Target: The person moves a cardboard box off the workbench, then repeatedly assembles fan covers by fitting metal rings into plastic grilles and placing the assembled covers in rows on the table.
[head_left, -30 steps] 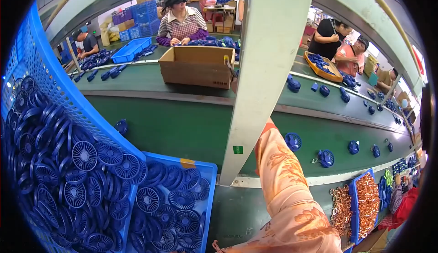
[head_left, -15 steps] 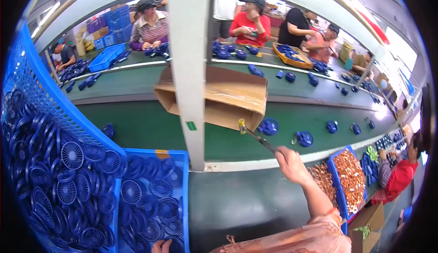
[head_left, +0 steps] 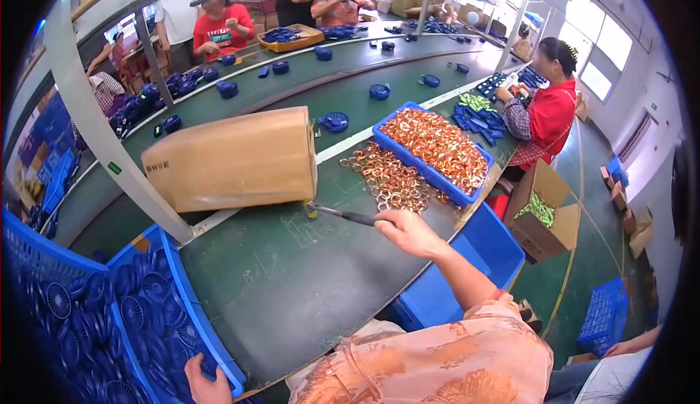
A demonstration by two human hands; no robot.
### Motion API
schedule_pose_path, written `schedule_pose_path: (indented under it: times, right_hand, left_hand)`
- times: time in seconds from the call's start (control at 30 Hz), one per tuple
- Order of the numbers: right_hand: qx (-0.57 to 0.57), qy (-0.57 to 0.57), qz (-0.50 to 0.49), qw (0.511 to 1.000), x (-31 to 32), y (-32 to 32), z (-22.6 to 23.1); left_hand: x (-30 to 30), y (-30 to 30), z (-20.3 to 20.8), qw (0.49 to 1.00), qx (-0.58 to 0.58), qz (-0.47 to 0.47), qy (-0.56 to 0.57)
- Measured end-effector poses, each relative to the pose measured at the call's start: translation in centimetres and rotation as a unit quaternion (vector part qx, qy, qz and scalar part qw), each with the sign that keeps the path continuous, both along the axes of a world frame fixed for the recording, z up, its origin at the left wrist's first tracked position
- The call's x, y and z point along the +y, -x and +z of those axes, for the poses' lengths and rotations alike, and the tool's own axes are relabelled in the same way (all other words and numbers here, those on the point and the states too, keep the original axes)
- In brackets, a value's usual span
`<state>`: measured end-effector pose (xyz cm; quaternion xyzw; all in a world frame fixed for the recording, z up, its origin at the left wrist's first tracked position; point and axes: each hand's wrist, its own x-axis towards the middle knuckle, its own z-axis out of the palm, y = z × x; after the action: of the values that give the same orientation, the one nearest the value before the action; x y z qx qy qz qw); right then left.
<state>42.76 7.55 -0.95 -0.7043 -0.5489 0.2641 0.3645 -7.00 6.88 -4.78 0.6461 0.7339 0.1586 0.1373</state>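
My right hand point(head_left: 408, 233) is closed around the dark handle of a small hammer point(head_left: 346, 215) with a yellow head. That head is at the lower right corner of a long cardboard box point(head_left: 240, 160), seemingly touching it. The box lies tilted across the ledge between the conveyor and my worktable. Down at the lower left, my left hand point(head_left: 208, 383) is by the rim of a blue crate point(head_left: 211, 324), thumb and fingers apart, holding nothing I can see. Blue round fan grilles point(head_left: 154, 287) fill that crate.
Copper-coloured rings point(head_left: 394, 178) lie heaped beside a blue tray point(head_left: 430, 157) of more rings. A white post point(head_left: 109, 134) rises at the left. Blue handheld fans point(head_left: 334, 121) dot the conveyor. A person in red point(head_left: 550, 112) works at the right, near an open carton point(head_left: 543, 207).
My view has turned right. The cardboard box has come off the conveyor toward my worktable, with the hammer head at its corner. More of my left hand shows by the crate.
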Motion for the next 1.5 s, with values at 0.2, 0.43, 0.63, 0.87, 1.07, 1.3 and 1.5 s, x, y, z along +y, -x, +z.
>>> schedule_pose_path:
  times: [0.2,0.43,0.63,0.87,1.07,1.3,1.5]
  right_hand:
    - [-0.077,0.077,0.039,0.993,-3.8,-0.1,2.8]
    - [-0.138,0.109,0.072,0.982,-8.1,-1.1,4.5]
    - [-0.202,0.104,0.142,0.963,-9.9,-1.5,5.4]
    - [-0.391,0.04,0.136,0.909,-10.1,1.8,7.1]
    - [-0.429,0.117,0.182,0.877,-10.4,1.4,10.6]
    - [-0.003,0.046,0.159,0.986,-13.2,-9.6,11.2]
    - [-0.065,-0.206,-0.072,0.974,-8.9,-16.9,7.0]
  left_hand:
    - [-0.7,1.3,-2.5,0.997,-0.027,0.007,-0.071]
    - [-0.5,1.3,-2.3,0.997,-0.019,0.01,-0.077]
    - [-0.2,1.0,-2.1,0.998,-0.032,0.025,-0.043]
    - [-1.1,1.6,-1.9,0.998,-0.02,0.051,-0.035]
    - [-0.5,0.8,-1.5,0.998,-0.024,0.02,-0.06]
    - [-0.3,0.9,-1.7,0.997,-0.019,0.022,-0.07]
    - [-0.8,2.2,-3.1,0.997,-0.03,0.033,-0.059]
